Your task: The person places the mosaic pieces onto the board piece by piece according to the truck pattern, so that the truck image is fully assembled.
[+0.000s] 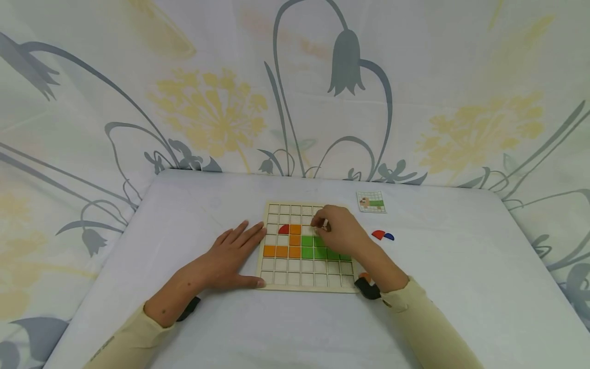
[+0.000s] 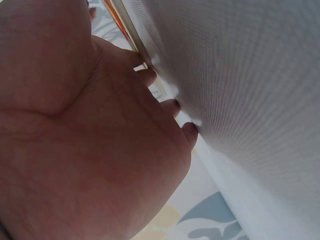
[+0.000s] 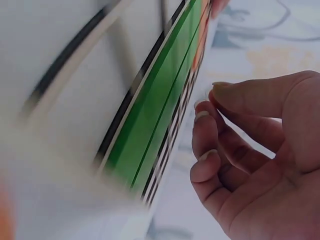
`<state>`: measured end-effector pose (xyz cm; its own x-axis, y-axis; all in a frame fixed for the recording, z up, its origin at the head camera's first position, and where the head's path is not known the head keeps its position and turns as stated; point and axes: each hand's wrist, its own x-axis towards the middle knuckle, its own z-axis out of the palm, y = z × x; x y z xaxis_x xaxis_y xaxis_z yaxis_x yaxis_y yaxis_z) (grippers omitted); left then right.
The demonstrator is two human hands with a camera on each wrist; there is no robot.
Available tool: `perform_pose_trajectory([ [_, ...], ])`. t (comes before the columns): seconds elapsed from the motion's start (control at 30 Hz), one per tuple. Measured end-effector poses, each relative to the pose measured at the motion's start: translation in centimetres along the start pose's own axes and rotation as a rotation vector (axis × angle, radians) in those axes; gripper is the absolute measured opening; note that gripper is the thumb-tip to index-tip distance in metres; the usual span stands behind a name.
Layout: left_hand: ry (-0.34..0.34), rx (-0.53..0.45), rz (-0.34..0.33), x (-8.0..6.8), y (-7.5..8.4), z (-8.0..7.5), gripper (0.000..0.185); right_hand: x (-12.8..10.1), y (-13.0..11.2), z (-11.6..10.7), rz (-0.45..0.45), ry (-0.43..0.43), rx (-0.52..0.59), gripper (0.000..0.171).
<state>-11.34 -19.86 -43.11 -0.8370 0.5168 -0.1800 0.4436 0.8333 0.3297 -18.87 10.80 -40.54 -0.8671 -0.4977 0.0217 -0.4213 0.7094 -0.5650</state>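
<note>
A wooden grid board (image 1: 275,277) lies on the white table, with orange square tiles (image 1: 295,240), green square tiles (image 1: 307,252) and one red quarter-round piece (image 1: 283,229) in its cells. Flat beside the board's left edge rests my left hand (image 1: 232,256), fingers spread, with its fingertips and thumb at the frame. My right hand (image 1: 341,230) hovers over the board's right part and covers some of the cells. Thumb and index fingertips meet on the right hand (image 3: 250,145) in the right wrist view, and no piece shows between them.
A small picture card (image 1: 371,202) with a grid pattern lies behind the board to the right. A red piece (image 1: 378,234) and a blue half-round piece (image 1: 389,237) lie right of the board. An orange piece (image 1: 365,277) is partly hidden by the right wrist strap.
</note>
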Motion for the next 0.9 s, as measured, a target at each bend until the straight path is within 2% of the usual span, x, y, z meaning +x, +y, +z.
perform_pose_trajectory([
  [0.3, -0.009, 0.006, -0.017, 0.1, 0.0, 0.2, 0.115, -3.9, 6.5, -4.6, 0.096, 0.091, -0.036, 0.013],
  [0.47, -0.009, 0.007, -0.019, 0.0, 0.0, 0.2, 0.116, -5.6, 9.2, -6.1, 0.183, 0.087, -0.042, 0.014],
  [0.7, -0.008, 0.004, -0.014, 0.0, 0.0, 0.1, 0.116, -6.2, 10.6, -6.6, 0.254, 0.041, -0.014, 0.016],
  [0.9, -0.009, -0.003, -0.012, 0.1, 0.0, 0.1, 0.115, -6.3, 10.6, -6.6, 0.239, 0.019, 0.001, 0.01],
])
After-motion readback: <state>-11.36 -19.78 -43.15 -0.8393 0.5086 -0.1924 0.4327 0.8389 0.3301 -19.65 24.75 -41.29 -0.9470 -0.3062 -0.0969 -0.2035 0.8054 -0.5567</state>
